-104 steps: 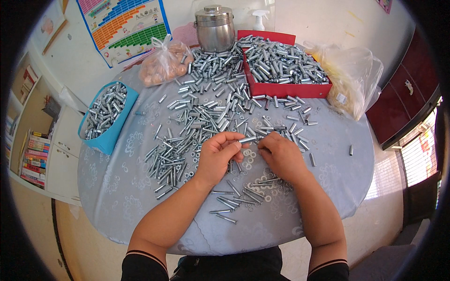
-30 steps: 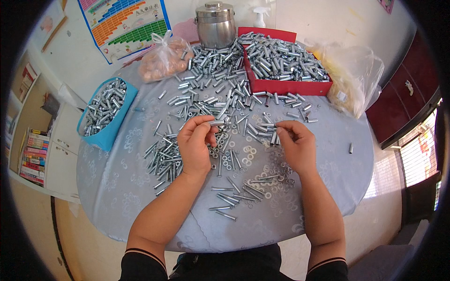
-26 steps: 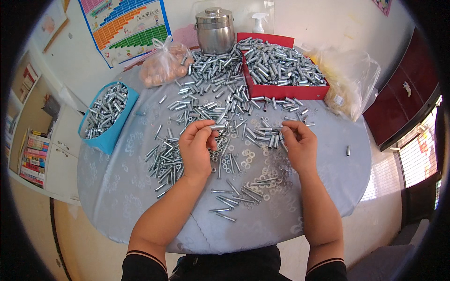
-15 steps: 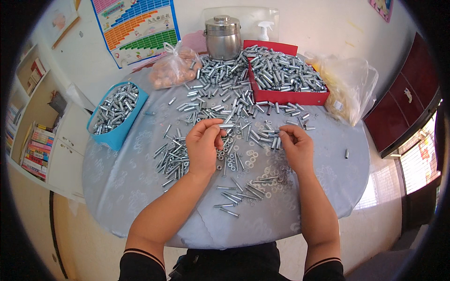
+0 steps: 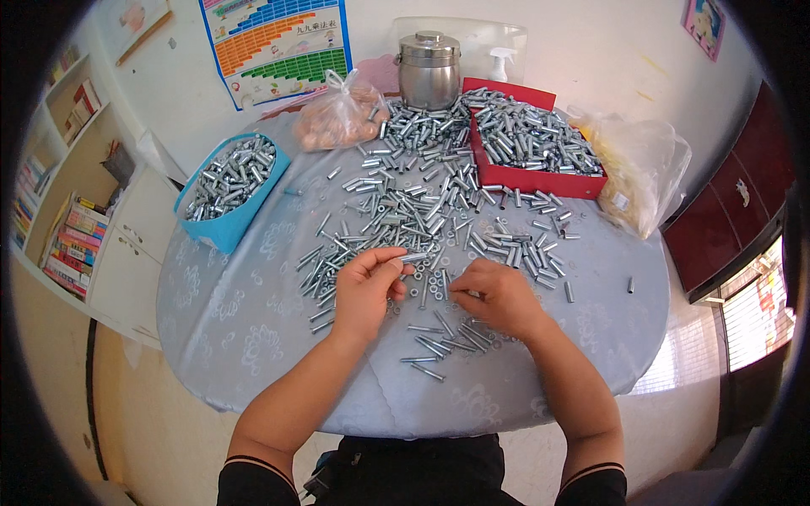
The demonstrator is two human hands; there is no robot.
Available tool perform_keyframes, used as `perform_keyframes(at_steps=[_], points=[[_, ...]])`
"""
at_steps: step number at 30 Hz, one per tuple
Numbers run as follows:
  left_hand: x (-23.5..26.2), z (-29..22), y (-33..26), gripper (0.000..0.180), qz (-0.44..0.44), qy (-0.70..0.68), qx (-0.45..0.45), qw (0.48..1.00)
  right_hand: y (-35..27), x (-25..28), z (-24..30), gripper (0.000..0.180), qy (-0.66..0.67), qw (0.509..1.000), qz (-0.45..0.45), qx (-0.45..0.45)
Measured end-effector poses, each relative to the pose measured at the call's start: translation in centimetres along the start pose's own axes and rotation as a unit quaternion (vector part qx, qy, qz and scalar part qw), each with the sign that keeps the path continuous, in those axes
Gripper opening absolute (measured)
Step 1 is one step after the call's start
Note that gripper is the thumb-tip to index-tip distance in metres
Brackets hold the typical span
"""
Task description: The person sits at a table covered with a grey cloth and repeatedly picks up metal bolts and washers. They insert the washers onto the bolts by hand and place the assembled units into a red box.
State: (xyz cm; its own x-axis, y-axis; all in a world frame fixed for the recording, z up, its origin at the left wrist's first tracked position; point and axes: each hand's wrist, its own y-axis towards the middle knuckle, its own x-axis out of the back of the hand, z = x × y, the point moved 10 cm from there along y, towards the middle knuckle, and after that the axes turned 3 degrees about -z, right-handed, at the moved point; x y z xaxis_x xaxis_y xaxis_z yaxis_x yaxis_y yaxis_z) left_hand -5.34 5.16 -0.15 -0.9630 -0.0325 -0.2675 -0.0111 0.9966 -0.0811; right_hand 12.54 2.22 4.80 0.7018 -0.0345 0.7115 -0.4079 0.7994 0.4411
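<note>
Short shiny metal bolt (image 5: pixel 411 257) pinched in our left hand (image 5: pixel 369 287), near table middle. Right hand (image 5: pixel 499 295) fingers down on small washers (image 5: pixel 422 291), grip unclear. Blue tub (image 5: pixel 228 179) far left part full; big loose pile (image 5: pixel 422 198) left.

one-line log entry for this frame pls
left hand: pinching a metal sleeve | right hand: fingers down among washers | table: loose sleeves, blue tray, red tray

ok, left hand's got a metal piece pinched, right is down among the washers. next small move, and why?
Probably bring the right hand up to the left hand. The left hand pinches a metal sleeve level above the table, end toward the right; the right hand's fingertips rest on the loose washers, seemingly picking one.
</note>
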Motion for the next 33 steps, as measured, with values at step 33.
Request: perform_keyframes(at_steps=[33], points=[[-1.2, 1.7, -1.0, 0.024, 0.104, 0.033, -0.022, 0.994, -0.5, -3.2, -4.9, 0.022, 0.417, 0.868, -0.045, -0.264]])
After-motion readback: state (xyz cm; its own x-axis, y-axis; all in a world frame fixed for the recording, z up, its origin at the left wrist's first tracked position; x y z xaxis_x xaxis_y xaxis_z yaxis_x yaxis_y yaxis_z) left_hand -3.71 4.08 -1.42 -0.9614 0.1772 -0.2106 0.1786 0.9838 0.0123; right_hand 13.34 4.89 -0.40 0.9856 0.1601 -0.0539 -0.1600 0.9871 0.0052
